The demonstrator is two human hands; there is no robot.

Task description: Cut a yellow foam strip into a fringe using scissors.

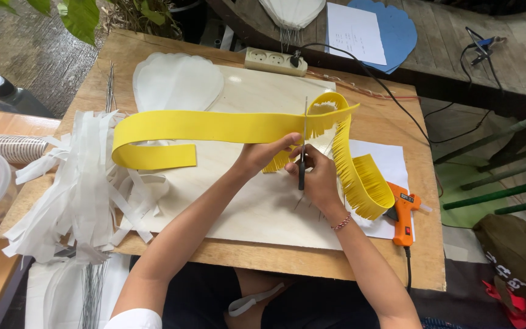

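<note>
My left hand (262, 156) pinches a long yellow foam strip (214, 128) that loops across a pale wooden board (263, 207). My right hand (318, 176) grips black-handled scissors (303, 143), blades pointing up into the strip's edge. To the right of the scissors the strip is cut into a fringe (354, 176) and curls down toward the board's right side. Its uncut end folds back on itself at the left.
A heap of white fringed strips (86, 189) lies at the left. White petal-shaped sheets (175, 82) rest at the back, by a power strip (275, 61). An orange glue gun (402, 213) lies at the right edge. Thin wires (109, 85), paper cups (7, 147) and a blue cutout (397, 30) surround the table.
</note>
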